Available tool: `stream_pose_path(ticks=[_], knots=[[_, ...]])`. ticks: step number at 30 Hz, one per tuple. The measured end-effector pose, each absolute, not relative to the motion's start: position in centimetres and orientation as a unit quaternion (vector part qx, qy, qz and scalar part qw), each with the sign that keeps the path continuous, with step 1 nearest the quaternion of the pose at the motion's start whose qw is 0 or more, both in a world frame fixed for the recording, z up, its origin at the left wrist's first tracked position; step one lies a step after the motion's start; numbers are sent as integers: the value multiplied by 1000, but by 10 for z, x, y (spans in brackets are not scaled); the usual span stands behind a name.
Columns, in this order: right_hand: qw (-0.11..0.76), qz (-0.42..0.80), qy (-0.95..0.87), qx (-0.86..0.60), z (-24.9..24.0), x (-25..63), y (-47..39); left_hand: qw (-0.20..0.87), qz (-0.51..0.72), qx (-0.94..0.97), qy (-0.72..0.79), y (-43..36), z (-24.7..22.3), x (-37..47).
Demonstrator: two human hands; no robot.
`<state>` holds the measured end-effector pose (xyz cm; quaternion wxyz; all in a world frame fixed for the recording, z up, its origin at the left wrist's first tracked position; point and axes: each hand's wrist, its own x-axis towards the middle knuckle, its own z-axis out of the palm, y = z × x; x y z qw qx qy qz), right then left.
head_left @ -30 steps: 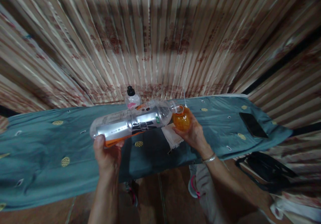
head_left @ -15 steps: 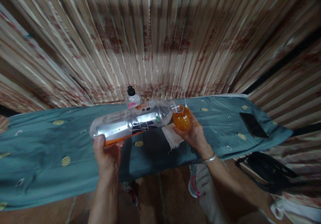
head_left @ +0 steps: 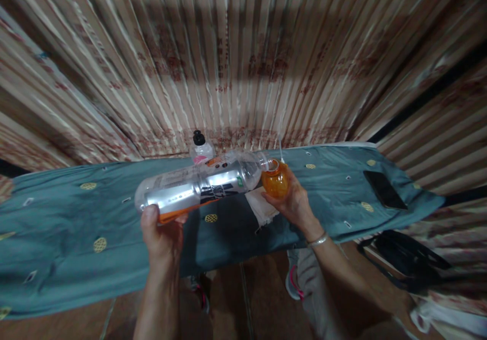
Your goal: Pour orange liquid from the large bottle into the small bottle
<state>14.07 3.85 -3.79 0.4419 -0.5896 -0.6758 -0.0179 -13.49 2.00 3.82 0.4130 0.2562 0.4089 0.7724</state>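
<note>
My left hand (head_left: 163,233) grips the base end of a large clear bottle (head_left: 198,185) with a silver and orange label. The bottle lies tilted almost level, its neck pointing right. My right hand (head_left: 294,203) is wrapped round a small orange translucent container (head_left: 276,180). The bottle's mouth is at the container's open top. Whether liquid flows between them cannot be made out. Behind the large bottle stands a clear bottle with a black cap (head_left: 198,139), partly hidden. A whitish cloth or paper (head_left: 261,210) lies below the orange container.
A teal patterned cloth (head_left: 114,218) covers the long table. A dark phone (head_left: 384,190) lies at its right end. Pleated curtains (head_left: 236,61) hang behind. A black bag (head_left: 407,259) is on the floor at the lower right. Shoes (head_left: 293,279) show below the front edge.
The base of the large bottle and my left hand have shifted very slightly left. My right hand and the orange container look unmoved.
</note>
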Motion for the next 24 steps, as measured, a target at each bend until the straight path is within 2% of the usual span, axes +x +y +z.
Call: stream_pose_path(ticks=[24], knots=[[446, -13, -669, -594, -39, 141, 39, 409, 768, 254, 422, 19, 42, -133]])
